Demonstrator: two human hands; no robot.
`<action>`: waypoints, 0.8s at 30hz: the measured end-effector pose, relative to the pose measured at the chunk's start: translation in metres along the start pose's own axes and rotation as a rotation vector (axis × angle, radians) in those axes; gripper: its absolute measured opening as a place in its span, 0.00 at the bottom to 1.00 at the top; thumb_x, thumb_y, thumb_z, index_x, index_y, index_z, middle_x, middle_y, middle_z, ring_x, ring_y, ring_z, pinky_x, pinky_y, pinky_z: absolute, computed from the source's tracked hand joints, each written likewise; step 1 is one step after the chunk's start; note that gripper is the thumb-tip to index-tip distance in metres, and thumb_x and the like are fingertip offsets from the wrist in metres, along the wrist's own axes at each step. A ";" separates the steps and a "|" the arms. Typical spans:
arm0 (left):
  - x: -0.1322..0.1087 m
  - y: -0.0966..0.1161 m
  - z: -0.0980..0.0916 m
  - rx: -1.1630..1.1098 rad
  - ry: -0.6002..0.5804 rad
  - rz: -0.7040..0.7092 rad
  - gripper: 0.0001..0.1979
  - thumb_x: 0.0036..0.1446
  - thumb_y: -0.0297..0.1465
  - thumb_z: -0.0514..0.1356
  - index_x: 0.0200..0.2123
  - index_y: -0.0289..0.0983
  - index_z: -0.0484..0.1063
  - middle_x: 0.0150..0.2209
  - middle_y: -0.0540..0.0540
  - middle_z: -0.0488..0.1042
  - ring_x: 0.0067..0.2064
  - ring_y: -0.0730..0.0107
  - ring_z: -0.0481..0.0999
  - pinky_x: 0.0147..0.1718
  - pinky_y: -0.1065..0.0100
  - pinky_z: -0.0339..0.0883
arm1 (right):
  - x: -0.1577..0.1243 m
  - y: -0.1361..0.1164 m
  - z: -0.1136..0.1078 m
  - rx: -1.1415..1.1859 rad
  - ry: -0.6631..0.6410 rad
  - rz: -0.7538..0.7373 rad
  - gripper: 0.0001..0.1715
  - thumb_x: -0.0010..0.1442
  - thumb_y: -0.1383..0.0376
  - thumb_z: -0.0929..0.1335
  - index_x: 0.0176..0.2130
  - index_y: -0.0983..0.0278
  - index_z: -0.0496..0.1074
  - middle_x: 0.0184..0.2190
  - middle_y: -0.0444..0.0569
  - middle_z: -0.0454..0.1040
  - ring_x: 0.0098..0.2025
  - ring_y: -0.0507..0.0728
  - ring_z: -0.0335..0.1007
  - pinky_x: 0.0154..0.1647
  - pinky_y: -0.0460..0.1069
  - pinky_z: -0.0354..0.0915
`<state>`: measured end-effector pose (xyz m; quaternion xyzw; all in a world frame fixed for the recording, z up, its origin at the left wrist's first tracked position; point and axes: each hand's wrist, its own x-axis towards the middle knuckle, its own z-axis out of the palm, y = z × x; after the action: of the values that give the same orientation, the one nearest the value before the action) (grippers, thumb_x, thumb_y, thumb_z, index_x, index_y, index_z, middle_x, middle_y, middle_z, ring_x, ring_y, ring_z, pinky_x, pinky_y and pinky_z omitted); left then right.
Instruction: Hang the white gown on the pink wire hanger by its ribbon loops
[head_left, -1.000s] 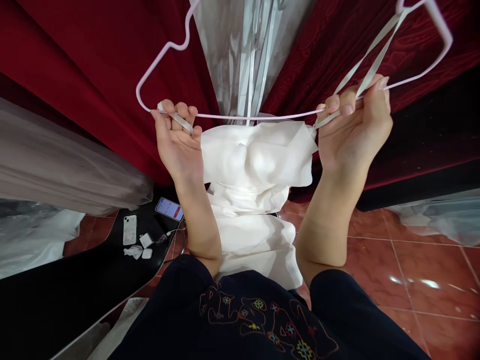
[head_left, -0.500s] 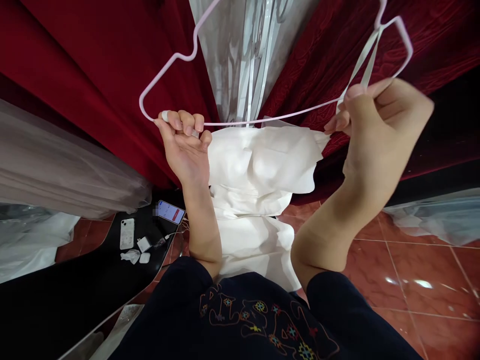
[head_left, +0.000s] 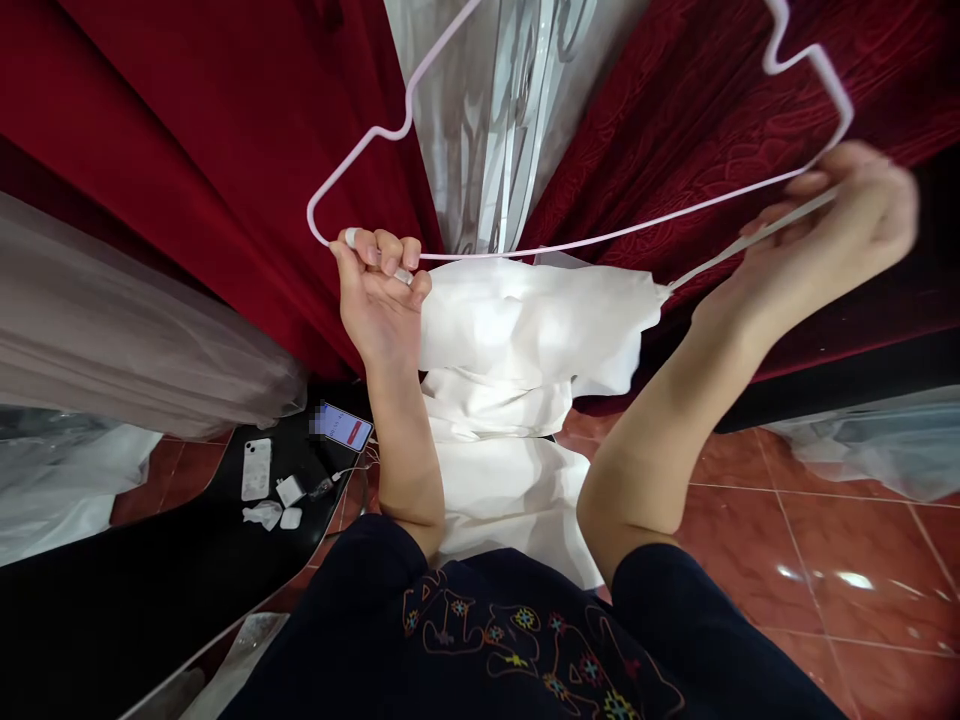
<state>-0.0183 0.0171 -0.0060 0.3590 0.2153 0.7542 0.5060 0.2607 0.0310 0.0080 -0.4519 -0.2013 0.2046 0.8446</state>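
A pale pink clothes hanger point(head_left: 600, 238) spans the upper view, its lower bar tilted up to the right. My left hand point(head_left: 386, 300) is closed around the bar near its left corner. Below the bar hangs a white garment point(head_left: 525, 320) in folds. A thin white strap point(head_left: 712, 262) runs taut from the garment's upper right corner to my right hand point(head_left: 832, 225). That hand, slightly blurred, is closed on the strap beside the hanger's right corner. Its fingertips are partly hidden, so I cannot tell whether they also grip the bar.
Dark red curtains point(head_left: 225, 120) hang on both sides of a shiny whitish drape point(head_left: 495, 110). At left, a black surface point(head_left: 150, 570) carries a lit phone point(head_left: 345, 426), a white phone point(head_left: 256, 468) and a charger point(head_left: 289, 490). Red floor tiles point(head_left: 825, 540) show at right.
The strap has come off the hanger's right notch and now stretches straight to my right hand. My right hand has moved right. The hanger and my left hand have shifted slightly right.
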 end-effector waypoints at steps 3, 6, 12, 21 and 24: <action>0.001 -0.002 0.000 -0.007 -0.005 0.009 0.23 0.66 0.50 0.44 0.28 0.39 0.56 0.26 0.50 0.53 0.28 0.74 0.64 0.17 0.77 0.54 | -0.025 0.018 -0.008 -0.061 -0.037 -0.048 0.22 0.63 0.57 0.58 0.31 0.69 0.71 0.22 0.43 0.67 0.21 0.42 0.63 0.24 0.41 0.60; 0.003 -0.003 -0.001 0.009 -0.003 0.009 0.22 0.67 0.49 0.44 0.28 0.39 0.56 0.26 0.51 0.54 0.27 0.75 0.64 0.17 0.77 0.55 | -0.043 0.017 -0.002 0.009 -0.215 0.077 0.25 0.64 0.55 0.56 0.35 0.71 0.71 0.25 0.45 0.70 0.25 0.44 0.69 0.30 0.43 0.66; 0.006 -0.007 -0.005 -0.047 -0.040 -0.019 0.18 0.68 0.44 0.49 0.28 0.39 0.58 0.26 0.51 0.59 0.30 0.75 0.68 0.18 0.77 0.56 | -0.046 -0.004 0.016 0.481 -0.321 0.339 0.18 0.68 0.59 0.53 0.40 0.66 0.64 0.27 0.39 0.65 0.29 0.40 0.67 0.36 0.41 0.67; 0.001 0.005 -0.020 0.243 0.027 0.040 0.08 0.67 0.36 0.54 0.43 0.45 0.71 0.45 0.49 0.76 0.51 0.65 0.75 0.35 0.71 0.67 | -0.050 0.007 0.015 0.666 -0.387 0.348 0.15 0.68 0.58 0.54 0.34 0.65 0.58 0.20 0.37 0.42 0.20 0.42 0.44 0.24 0.40 0.51; 0.006 0.005 -0.035 0.386 0.135 0.220 0.14 0.66 0.25 0.52 0.44 0.45 0.75 0.45 0.53 0.77 0.49 0.67 0.76 0.36 0.70 0.66 | -0.050 0.011 0.015 0.652 -0.383 0.372 0.15 0.68 0.58 0.55 0.35 0.64 0.59 0.21 0.38 0.42 0.20 0.43 0.43 0.25 0.41 0.51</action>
<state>-0.0498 0.0220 -0.0233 0.4192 0.3484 0.7720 0.3271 0.2097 0.0203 -0.0014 -0.1433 -0.1944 0.4871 0.8393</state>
